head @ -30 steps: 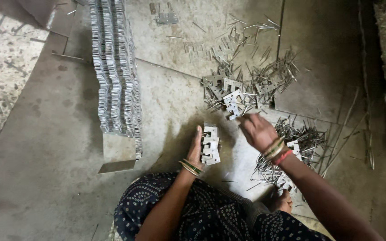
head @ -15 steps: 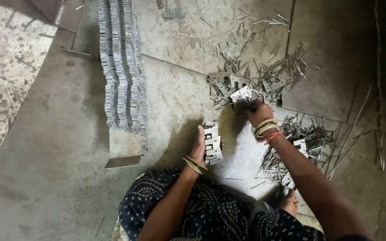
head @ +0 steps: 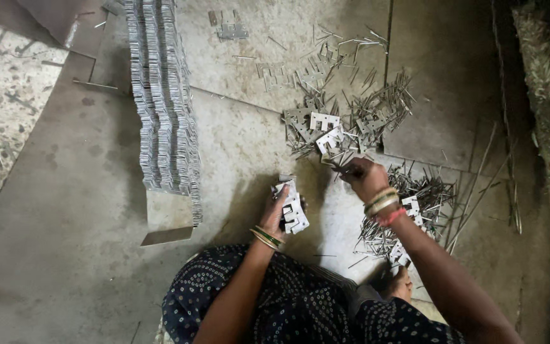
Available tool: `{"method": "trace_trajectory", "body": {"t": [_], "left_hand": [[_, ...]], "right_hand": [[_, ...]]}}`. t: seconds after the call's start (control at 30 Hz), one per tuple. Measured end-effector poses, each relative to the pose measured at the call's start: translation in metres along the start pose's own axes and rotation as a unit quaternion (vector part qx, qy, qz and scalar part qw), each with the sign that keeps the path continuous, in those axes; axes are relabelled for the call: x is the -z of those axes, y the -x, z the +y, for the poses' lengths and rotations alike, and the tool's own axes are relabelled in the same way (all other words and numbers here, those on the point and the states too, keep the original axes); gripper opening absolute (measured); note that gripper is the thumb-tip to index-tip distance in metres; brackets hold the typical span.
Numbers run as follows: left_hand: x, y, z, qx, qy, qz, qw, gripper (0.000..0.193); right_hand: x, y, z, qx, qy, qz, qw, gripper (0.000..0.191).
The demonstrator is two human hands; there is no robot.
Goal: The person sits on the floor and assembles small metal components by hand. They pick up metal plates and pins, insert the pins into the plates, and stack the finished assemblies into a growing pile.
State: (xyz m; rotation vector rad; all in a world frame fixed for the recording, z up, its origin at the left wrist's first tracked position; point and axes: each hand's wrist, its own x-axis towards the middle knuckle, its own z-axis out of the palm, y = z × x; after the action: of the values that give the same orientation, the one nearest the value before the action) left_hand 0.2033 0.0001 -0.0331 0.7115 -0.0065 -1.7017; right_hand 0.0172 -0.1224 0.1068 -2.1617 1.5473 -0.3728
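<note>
I sit on the floor and look down at my hands. My left hand [head: 276, 210] grips a small stack of flat, notched metal plates [head: 293, 207], held upright just above the floor. My right hand [head: 364, 177] reaches forward to the near edge of a loose pile of metal plates and thin pins [head: 342, 124], its fingers closed on a few pieces there. Bangles ring both wrists.
A long row of stacked metal plates [head: 163, 102] lies to the left on metal sheets [head: 97, 210]. A second scatter of thin pins [head: 415, 204] lies right of my right arm. A dry straw bundle [head: 545, 83] runs along the right edge. My foot [head: 399, 283] rests below.
My right hand went from near the left hand out to the pile ahead, then drew slightly back while pinching pieces. The left hand kept its stack in place.
</note>
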Motion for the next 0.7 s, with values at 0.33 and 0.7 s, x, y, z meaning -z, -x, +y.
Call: {"method": "trace_trajectory", "body": {"t": [0.33,0.7], "left_hand": [[-0.003,-0.003,0.002,0.045,-0.028,0.005,0.999,0.056],[0.005,-0.012,-0.004,0.07,0.062,-0.004,0.996,0.056]], "right_hand": [[-0.007,-0.069,-0.01,0.167,0.379,-0.087,0.906,0.038],[0.02,-0.059,0.001,0.181,0.412,-0.088,0.889,0.025]]}}
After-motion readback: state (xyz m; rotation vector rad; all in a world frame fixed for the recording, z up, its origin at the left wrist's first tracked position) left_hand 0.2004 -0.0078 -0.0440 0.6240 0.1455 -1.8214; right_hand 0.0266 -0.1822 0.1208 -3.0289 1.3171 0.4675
